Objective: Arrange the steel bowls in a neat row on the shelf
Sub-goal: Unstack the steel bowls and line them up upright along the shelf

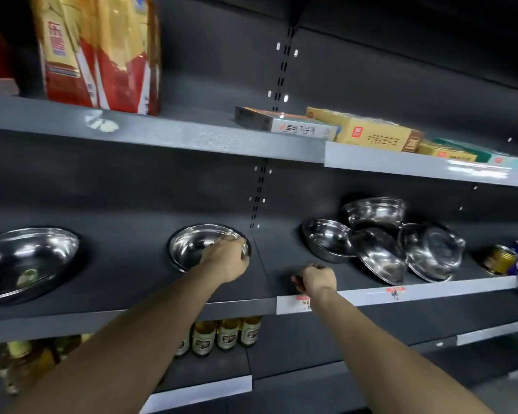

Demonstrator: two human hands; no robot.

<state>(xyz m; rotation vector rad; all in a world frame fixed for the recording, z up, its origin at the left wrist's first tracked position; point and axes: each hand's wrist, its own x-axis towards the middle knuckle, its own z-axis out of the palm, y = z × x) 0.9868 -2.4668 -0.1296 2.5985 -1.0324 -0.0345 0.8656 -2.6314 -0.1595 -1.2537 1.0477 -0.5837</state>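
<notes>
A left hand (228, 258) grips a bowl's (204, 246) rim mid-shelf (126, 306), setting it in line; the right hand (315, 279), curled and empty, likely reaches the heap (383, 237) next.

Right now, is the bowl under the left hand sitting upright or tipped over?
Upright. The bowl sits flat on the shelf with its shiny inside facing up, and the left hand grips its right rim.

One bowl (27, 261) far left, another (198, 245) mid-shelf, four-bowl heap (383, 237) right.
</notes>
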